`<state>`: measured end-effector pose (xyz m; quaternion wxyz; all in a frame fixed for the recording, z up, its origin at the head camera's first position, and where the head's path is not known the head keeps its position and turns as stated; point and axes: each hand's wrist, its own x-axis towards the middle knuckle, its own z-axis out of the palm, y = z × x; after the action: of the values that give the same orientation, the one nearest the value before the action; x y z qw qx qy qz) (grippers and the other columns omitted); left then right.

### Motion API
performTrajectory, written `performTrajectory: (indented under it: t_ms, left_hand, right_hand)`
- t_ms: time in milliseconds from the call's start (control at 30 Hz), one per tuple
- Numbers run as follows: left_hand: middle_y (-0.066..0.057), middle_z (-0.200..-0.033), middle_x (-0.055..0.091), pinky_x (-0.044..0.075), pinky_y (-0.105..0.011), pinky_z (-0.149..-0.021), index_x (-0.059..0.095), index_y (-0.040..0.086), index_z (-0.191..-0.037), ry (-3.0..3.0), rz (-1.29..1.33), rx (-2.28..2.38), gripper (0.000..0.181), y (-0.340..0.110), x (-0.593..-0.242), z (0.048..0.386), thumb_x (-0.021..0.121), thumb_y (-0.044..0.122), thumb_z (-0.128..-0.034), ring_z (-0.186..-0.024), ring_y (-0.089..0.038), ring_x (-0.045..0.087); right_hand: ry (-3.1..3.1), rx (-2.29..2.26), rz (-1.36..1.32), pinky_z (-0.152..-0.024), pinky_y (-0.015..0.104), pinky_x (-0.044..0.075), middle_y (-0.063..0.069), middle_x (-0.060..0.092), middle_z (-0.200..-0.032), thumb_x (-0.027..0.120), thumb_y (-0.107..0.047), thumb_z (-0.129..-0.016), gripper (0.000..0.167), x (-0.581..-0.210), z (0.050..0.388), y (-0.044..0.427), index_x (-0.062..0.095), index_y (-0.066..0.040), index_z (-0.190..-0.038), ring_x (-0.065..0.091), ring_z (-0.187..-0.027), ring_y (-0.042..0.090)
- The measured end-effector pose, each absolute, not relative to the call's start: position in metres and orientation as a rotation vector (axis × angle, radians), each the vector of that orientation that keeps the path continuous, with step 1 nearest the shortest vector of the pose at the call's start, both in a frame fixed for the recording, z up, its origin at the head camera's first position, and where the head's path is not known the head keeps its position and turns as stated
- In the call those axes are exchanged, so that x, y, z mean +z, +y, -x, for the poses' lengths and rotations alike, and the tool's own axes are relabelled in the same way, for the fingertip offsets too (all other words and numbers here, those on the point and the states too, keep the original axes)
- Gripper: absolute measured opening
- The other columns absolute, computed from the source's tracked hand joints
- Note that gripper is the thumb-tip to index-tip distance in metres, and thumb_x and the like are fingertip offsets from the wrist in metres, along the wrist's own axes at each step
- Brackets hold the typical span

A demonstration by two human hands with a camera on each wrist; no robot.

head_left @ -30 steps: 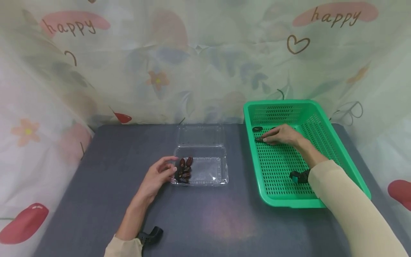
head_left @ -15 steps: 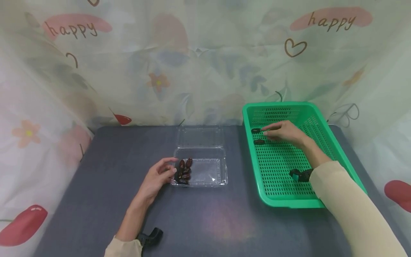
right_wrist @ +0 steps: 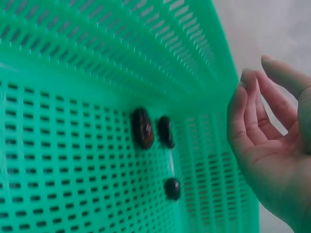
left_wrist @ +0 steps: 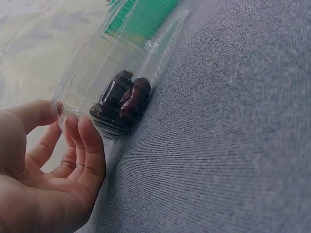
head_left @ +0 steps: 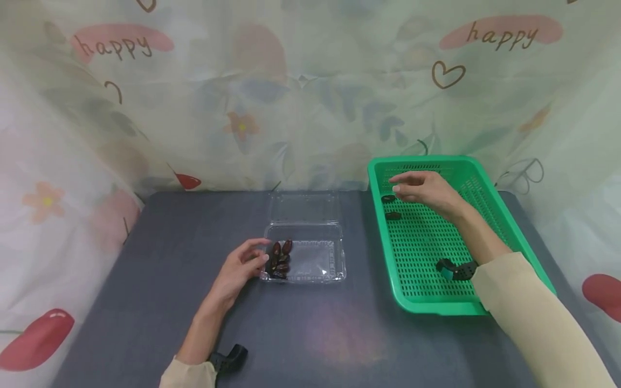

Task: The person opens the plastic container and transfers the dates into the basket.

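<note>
In the head view my left hand (head_left: 237, 269) rests against the left wall of a clear plastic clamshell box (head_left: 315, 277), lid folded back. Its loosely curled fingertips touch the box rim in the left wrist view. Several dark brown dates (head_left: 287, 247) lie in the box's left end. My right hand (head_left: 432, 194) hovers over the far part of a green plastic basket (head_left: 390, 269), thumb apart from its fingers, holding nothing. Below it two dates, one nearer (head_left: 393, 215) and one farther (head_left: 388, 199), lie by the left wall; the right wrist view shows a third date (right_wrist: 172, 189).
Both stand on a grey cloth-covered table (head_left: 194, 226), box in the middle and basket at right. A printed curtain (head_left: 310, 134) hangs behind the table and at both sides. Black wrist straps (head_left: 228, 358) show below the hands.
My right hand was at the nearer date in the basket. It has left that date lying there and moved up and away from the floor. The left hand has stayed at the box.
</note>
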<state>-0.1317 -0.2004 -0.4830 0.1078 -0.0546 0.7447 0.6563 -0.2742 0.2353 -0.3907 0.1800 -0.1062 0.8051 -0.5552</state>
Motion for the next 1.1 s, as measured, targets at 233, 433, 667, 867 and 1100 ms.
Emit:
performTrajectory:
  t_ms: [233,433,667,867,1100]
  left_hand:
    - [-0.013,-0.100,0.057,0.052,-0.034,-0.073,0.058,0.014,-0.133,2.189,0.157,1.938,0.035,-0.201,-0.485,0.132,0.064,0.015,-0.0979,-0.079,-0.020,0.057]
    - [-0.012,-0.099,0.057,0.052,-0.034,-0.072,0.058,0.014,-0.133,2.186,0.148,1.938,0.036,-0.201,-0.485,0.132,0.064,0.016,-0.0979,-0.079,-0.019,0.056]
    - [-0.014,-0.100,0.056,0.051,-0.034,-0.072,0.058,0.014,-0.134,2.169,0.148,1.950,0.036,-0.201,-0.484,0.133,0.064,0.016,-0.0980,-0.078,-0.019,0.055]
    - [-0.014,-0.101,0.057,0.051,-0.034,-0.072,0.058,0.015,-0.133,2.161,0.167,1.955,0.036,-0.201,-0.483,0.133,0.064,0.016,-0.0977,-0.078,-0.018,0.055]
    - [-0.013,-0.099,0.057,0.051,-0.034,-0.072,0.058,0.014,-0.133,2.161,0.165,1.956,0.036,-0.202,-0.482,0.132,0.065,0.016,-0.0975,-0.077,-0.018,0.055]
  right_hand:
    - [2.310,-1.583,0.307,-0.097,0.035,0.049,0.011,0.059,-0.133,0.071,-0.031,-0.093,0.047,-0.371,0.255,0.214,0.061,-0.007,-0.132,0.064,-0.109,0.019]
    - [2.311,-1.623,0.344,-0.094,0.037,0.051,0.014,0.063,-0.128,0.072,-0.030,-0.093,0.045,-0.357,0.241,0.195,0.062,-0.005,-0.129,0.065,-0.109,0.028]
    - [2.286,-1.632,0.398,-0.094,0.045,0.050,0.008,0.067,-0.120,0.071,-0.026,-0.093,0.036,-0.346,0.228,0.172,0.066,-0.007,-0.124,0.067,-0.104,0.025]
    - [2.270,-1.587,0.409,-0.093,0.043,0.049,0.009,0.068,-0.115,0.070,-0.025,-0.094,0.032,-0.343,0.218,0.153,0.068,-0.010,-0.121,0.068,-0.100,0.024]
    - [2.226,-1.587,0.440,-0.091,0.040,0.052,0.015,0.067,-0.115,0.070,-0.022,-0.094,0.025,-0.348,0.206,0.132,0.070,-0.010,-0.116,0.067,-0.097,0.025]
